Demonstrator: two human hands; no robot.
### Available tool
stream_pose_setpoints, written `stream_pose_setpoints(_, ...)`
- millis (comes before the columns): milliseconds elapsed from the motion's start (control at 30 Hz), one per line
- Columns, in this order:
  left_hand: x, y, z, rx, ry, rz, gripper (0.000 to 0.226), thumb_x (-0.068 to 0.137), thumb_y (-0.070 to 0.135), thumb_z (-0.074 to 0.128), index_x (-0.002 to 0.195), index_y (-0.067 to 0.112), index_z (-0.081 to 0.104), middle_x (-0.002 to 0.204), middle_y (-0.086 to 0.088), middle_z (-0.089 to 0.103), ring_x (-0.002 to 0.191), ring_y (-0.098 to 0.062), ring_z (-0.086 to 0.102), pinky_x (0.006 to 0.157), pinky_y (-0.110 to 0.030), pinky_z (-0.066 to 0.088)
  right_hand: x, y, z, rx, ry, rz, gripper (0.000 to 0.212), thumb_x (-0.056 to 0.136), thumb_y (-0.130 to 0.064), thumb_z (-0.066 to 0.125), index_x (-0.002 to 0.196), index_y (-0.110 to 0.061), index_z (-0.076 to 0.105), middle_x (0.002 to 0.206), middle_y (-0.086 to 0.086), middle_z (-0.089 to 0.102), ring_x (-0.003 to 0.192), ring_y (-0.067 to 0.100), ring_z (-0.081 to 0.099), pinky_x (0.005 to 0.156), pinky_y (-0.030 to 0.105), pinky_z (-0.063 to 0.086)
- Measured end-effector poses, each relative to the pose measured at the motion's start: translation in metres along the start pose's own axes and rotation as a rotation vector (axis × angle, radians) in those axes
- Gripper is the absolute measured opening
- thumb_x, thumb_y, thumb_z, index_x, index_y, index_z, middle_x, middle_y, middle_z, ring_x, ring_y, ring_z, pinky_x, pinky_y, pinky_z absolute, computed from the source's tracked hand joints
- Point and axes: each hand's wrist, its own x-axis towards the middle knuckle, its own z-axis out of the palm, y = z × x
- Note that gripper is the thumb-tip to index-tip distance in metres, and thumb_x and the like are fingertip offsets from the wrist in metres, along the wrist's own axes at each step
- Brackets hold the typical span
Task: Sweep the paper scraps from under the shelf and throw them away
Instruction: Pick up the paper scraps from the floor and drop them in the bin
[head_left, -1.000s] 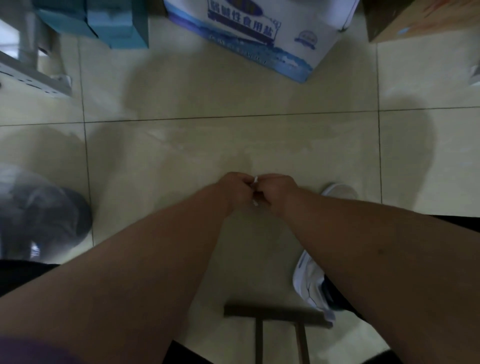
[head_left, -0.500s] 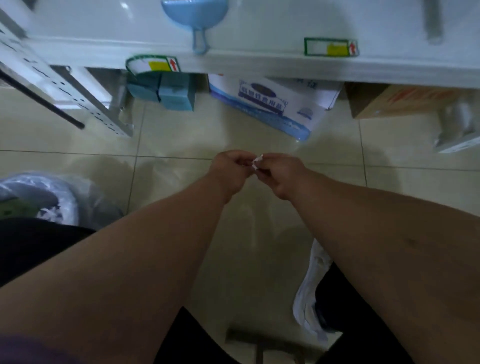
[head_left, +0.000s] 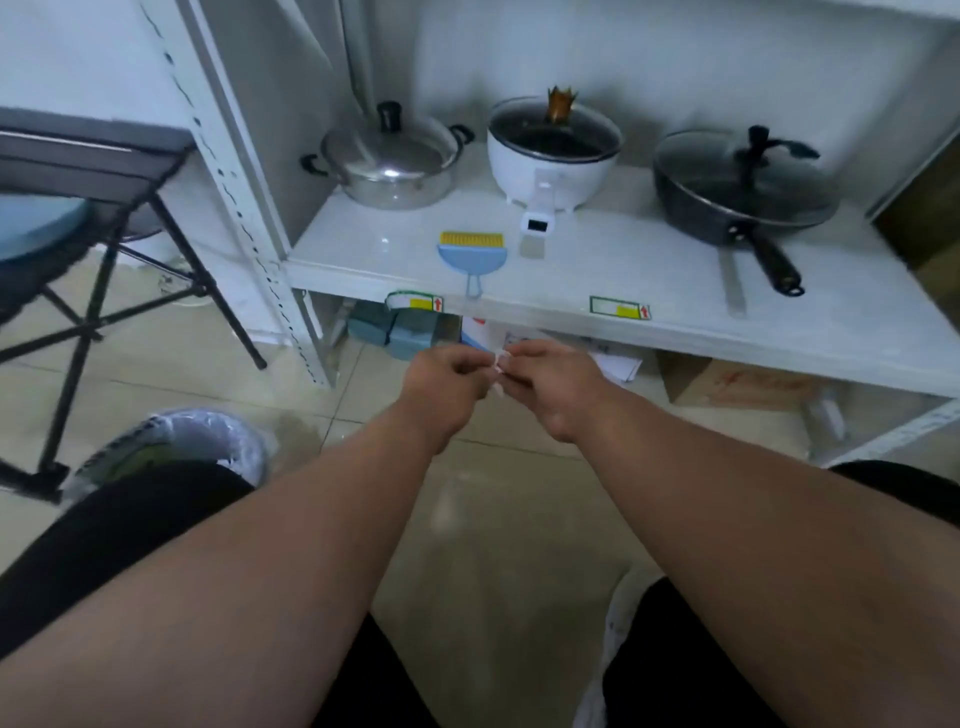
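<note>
Our view has lifted from floor to shelf (head_left: 649, 291).
Left hand (head_left: 441, 387) and right hand (head_left: 550, 384) pinch a paper scrap (head_left: 500, 364); bin (head_left: 208, 441) waits at eight o'clock.

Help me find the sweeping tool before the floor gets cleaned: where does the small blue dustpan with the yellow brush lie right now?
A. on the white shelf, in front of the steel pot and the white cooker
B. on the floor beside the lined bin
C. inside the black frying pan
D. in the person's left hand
A: the blue dustpan lies flat on the white shelf, in front of the steel pot and white cooker, untouched by either hand.
</note>
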Motion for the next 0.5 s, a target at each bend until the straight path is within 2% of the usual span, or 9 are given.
stream_pose_setpoints(67,-0.012,0.012,-0.011,0.008,0.029,0.022,0.013,0.089,0.004,0.08,0.097,0.014,0.079,0.07,0.003,0.071,0.061,-0.011,0.06,0.072,-0.029,0.055,-0.014,-0.009,0.013,-0.036,-0.031,-0.019,0.016,0.084,0.007,0.071,0.094,-0.002,0.063,0.088,0.018,0.069,0.08,0.023,0.071,0.077,0.029,0.061)
stream_pose_setpoints(167,-0.029,0.03,-0.028,0.006,0.06,0.033,0.011,0.093,0.008,0.078,0.102,0.014,0.076,0.074,0.0,0.07,0.06,-0.01,0.059,0.063,-0.022,0.053,-0.033,-0.018,0.031,-0.106,-0.063,-0.054,0.025,0.082,0.005,0.074,0.106,0.003,0.067,0.096,0.018,0.072,0.081,0.023,0.072,0.071,0.025,0.059)
stream_pose_setpoints(267,-0.042,0.047,-0.05,0.007,0.104,0.069,0.008,0.095,0.008,0.075,0.096,0.016,0.077,0.072,0.001,0.068,0.055,-0.006,0.057,0.052,-0.012,0.049,-0.048,-0.027,0.055,-0.193,-0.104,-0.097,0.024,0.079,0.002,0.077,0.102,-0.002,0.071,0.097,0.02,0.073,0.078,0.021,0.072,0.071,0.027,0.058)
stream_pose_setpoints(333,-0.049,0.055,-0.068,0.006,0.143,0.084,0.005,0.094,0.011,0.076,0.092,0.013,0.079,0.067,0.002,0.065,0.05,-0.003,0.053,0.05,-0.013,0.047,-0.059,-0.034,0.075,-0.22,-0.128,-0.12,0.024,0.078,0.002,0.078,0.1,-0.002,0.071,0.097,0.021,0.073,0.079,0.023,0.071,0.076,0.03,0.06)
stream_pose_setpoints(400,-0.053,0.063,-0.089,-0.017,0.186,0.085,0.004,0.093,0.014,0.077,0.092,0.01,0.079,0.065,0.001,0.063,0.054,-0.008,0.053,0.052,-0.018,0.047,-0.071,-0.041,0.097,-0.219,-0.175,-0.145,0.028,0.074,0.002,0.081,0.1,-0.002,0.07,0.101,0.022,0.073,0.087,0.026,0.073,0.085,0.036,0.06)
stream_pose_setpoints(500,-0.058,0.077,-0.12,-0.033,0.238,0.105,0.006,0.095,0.016,0.074,0.092,0.012,0.077,0.067,0.0,0.066,0.058,-0.011,0.057,0.059,-0.024,0.05,-0.086,-0.052,0.127,-0.282,-0.238,-0.191,0.032,0.072,-0.003,0.085,0.1,-0.004,0.071,0.098,0.017,0.075,0.094,0.029,0.074,0.089,0.04,0.059)
